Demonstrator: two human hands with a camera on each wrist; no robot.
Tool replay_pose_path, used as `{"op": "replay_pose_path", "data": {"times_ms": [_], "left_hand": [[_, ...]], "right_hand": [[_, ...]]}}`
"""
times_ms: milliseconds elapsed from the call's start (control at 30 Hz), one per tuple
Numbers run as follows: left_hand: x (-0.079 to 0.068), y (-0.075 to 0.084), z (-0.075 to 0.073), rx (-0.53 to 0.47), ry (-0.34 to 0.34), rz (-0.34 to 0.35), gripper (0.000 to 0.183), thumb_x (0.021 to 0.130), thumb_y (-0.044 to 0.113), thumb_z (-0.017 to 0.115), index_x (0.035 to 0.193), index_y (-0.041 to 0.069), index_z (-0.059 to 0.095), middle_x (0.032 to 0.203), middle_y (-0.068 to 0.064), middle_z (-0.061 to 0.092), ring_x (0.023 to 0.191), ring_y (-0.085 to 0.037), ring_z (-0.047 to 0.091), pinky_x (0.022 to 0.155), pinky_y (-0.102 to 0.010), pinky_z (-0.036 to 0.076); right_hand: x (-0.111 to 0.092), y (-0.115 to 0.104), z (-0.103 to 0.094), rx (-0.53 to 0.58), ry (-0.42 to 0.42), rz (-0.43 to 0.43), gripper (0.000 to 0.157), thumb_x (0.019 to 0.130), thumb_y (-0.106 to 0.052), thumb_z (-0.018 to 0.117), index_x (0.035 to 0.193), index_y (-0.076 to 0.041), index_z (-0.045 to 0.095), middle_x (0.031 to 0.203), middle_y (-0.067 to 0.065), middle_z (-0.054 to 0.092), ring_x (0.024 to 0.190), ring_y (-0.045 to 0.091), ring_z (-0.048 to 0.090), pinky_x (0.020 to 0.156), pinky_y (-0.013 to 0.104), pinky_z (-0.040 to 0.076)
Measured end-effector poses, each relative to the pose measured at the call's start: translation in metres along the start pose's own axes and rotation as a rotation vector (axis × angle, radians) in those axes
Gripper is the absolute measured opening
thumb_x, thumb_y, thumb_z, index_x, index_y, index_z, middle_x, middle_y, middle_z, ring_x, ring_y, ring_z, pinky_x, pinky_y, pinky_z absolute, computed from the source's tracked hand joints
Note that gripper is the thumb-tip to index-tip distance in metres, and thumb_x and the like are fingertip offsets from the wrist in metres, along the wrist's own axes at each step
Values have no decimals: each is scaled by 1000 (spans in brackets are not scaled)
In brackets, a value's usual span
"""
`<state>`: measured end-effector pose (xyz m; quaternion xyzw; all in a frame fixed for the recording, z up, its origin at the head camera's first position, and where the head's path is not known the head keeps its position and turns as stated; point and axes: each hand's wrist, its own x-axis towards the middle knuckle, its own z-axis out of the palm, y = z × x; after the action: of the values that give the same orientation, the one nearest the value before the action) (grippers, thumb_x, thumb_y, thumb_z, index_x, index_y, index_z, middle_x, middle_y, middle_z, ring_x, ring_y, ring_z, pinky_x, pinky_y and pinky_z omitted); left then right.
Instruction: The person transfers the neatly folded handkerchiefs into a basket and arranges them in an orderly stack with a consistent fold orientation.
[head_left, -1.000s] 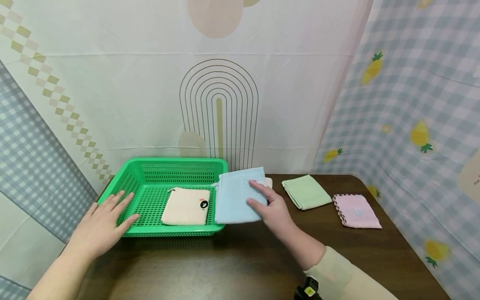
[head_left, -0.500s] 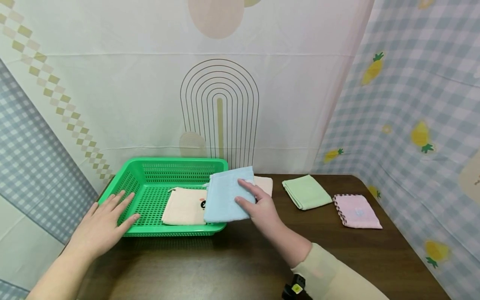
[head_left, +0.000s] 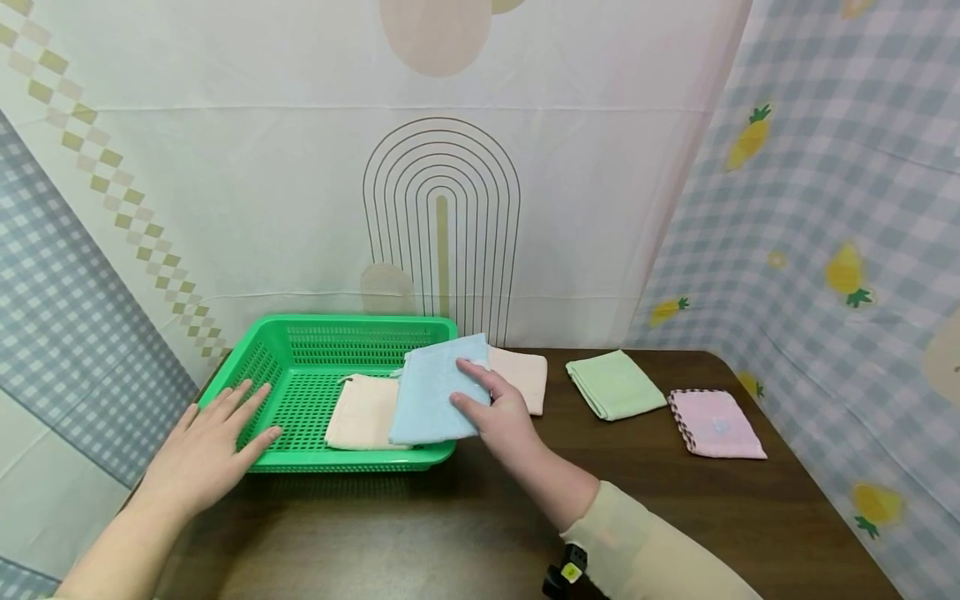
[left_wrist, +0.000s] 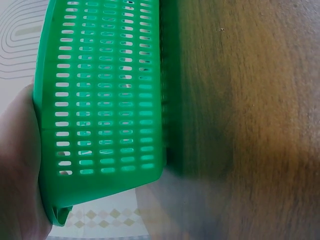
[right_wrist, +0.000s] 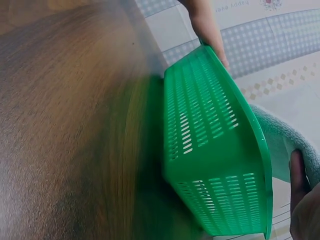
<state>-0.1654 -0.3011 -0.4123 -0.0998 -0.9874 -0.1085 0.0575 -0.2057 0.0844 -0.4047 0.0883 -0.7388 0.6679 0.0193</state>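
Observation:
A folded light blue towel (head_left: pixel 438 396) is pinched at its right edge by my right hand (head_left: pixel 495 408), thumb and fingertips showing on its top face. It overlaps the right end of the green plastic basket (head_left: pixel 300 460) and partly covers a folded cream towel (head_left: pixel 363 412) lying inside. In the right wrist view the blue towel (right_wrist: pixel 282 135) hangs above the basket's rim. My left hand (head_left: pixel 206 446) rests with spread fingers over the basket's left front corner; the left wrist view has that hand (left_wrist: pixel 20 150) against the rim.
Right of the basket, a second cream cloth (head_left: pixel 525 379) lies partly hidden behind my right hand. Further right on the dark wooden table (head_left: pixel 480 533) are a folded green towel (head_left: pixel 617 385) and a pink towel (head_left: pixel 718 423) with a checked edge. Patterned curtains stand behind and at both sides.
My right hand has carried the blue towel left, further over the basket and the cream towel in it. More of the cream cloth on the table shows. My left hand stays in place.

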Motion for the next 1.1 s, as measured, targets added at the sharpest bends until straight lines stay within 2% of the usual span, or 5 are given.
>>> {"op": "replay_pose_path", "data": {"times_ms": [167,300,400,533,1100], "left_hand": [[0,0,0,3,2,3,77,100,62,40,161,20,19,160,-23,24,144,-50,21,113,-70,3],[0,0,-1,8,8,8,76,100,61,40,160,19,20,159,-23,26,143,-50,22,114,-69,4],[0,1,-1,5,10,8,77,100,61,41,160,19,20,159,-24,26,143,-50,22,114,-69,4],[0,1,-1,1,7,7,77,100,62,41,160,18,21,159,-24,26,143,-50,22,113,-69,5],[1,-1,1,12,4,7,77,100,62,42,160,19,20,160,-22,25,144,-49,21,113,-69,7]], "right_hand": [[2,-2,6,0,1,18,48,90,-8,73,137,-13,62,147,4,52,139,23,40,106,40,45],[-8,-28,10,-17,-11,28,46,91,-3,70,136,-6,61,146,10,52,140,27,39,109,43,42],[-6,-27,14,-20,-20,19,45,92,-6,70,136,-9,62,145,7,53,141,26,38,110,42,40],[5,-5,19,-14,-23,9,46,91,-13,73,136,-18,63,146,0,53,142,21,37,112,41,38],[13,-14,40,-82,-13,37,46,91,-11,73,135,-21,65,145,-2,53,141,22,38,109,41,41]]}}
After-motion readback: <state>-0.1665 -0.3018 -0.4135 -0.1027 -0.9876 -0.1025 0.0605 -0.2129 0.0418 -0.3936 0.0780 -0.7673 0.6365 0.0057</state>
